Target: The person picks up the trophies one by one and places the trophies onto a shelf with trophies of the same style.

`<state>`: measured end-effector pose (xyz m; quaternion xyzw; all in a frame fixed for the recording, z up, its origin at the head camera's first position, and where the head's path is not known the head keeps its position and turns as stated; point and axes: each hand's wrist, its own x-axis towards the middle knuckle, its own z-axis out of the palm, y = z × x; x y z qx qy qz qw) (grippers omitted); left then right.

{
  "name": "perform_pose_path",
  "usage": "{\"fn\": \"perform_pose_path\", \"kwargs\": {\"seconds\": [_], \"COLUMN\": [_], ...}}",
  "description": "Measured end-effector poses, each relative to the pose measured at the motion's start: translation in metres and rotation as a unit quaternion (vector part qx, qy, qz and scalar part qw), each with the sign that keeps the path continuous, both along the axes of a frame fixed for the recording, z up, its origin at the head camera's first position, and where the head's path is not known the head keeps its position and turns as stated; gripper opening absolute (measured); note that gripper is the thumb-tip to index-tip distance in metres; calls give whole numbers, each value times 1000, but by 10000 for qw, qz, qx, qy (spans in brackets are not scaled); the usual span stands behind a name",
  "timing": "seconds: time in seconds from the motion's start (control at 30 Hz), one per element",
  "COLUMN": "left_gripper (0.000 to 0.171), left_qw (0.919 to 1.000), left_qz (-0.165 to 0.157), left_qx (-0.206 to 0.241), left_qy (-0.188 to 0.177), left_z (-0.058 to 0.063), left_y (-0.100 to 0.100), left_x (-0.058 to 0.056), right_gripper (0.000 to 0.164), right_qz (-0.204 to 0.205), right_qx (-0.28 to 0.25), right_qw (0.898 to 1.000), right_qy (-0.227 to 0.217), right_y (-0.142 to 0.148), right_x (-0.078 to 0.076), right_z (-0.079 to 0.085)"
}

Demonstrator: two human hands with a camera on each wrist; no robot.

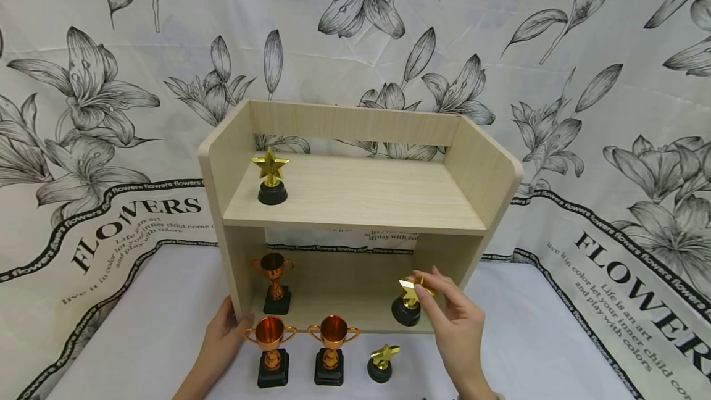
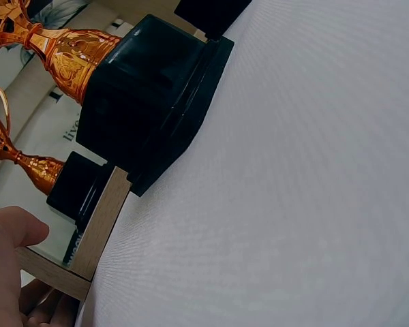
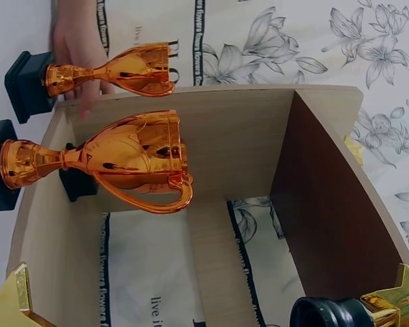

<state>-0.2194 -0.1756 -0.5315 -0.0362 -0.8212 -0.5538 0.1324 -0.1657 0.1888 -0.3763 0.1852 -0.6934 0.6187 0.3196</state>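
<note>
A small wooden two-tier shelf [image 1: 355,222] stands on the table. My left hand [image 1: 219,335] grips its lower left side panel [image 2: 52,274], thumb inside and fingers outside. With thumb and fingers, my right hand [image 1: 458,320] pinches a gold star trophy [image 1: 408,301] by its star, in front of the lower compartment's right end. In the right wrist view, this trophy's black base [image 3: 327,313] shows at the bottom edge. One gold star trophy [image 1: 271,175] stands at the upper tier's left. Below it, a bronze cup trophy [image 1: 276,283] stands inside the lower compartment.
Before the shelf stand two bronze cup trophies [image 1: 272,350] [image 1: 331,350] and another gold star trophy [image 1: 381,363] on the white tabletop [image 1: 139,332]. A floral cloth [image 1: 355,66] hangs behind. The shelf's raised side walls [image 1: 489,159] flank the upper tier.
</note>
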Motion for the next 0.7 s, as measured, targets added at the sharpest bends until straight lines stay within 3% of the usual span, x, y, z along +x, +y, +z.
{"fn": "perform_pose_path", "kwargs": {"seconds": [0.13,0.3,0.5,0.7], "left_gripper": [55,56,54,53], "left_qw": [9999,9996,9999,9999], "left_qz": [-28,-40,36,79], "left_qx": [67,59,63,-27], "left_qy": [-137,-276,-148,-76], "left_z": [3,4,-3,-3], "left_y": [1,1,0,0], "left_x": [0,-1,-3,-2], "right_gripper": [25,24,24,24], "right_qz": [165,171,190,271], "right_qx": [-19,19,70,-14], "right_qw": [9995,9997,9997,9995], "right_qy": [264,159,128,129], "right_y": [-2,-5,-8,-10], "right_x": [-2,-2,-2,-4], "right_z": [1,3,3,2]}}
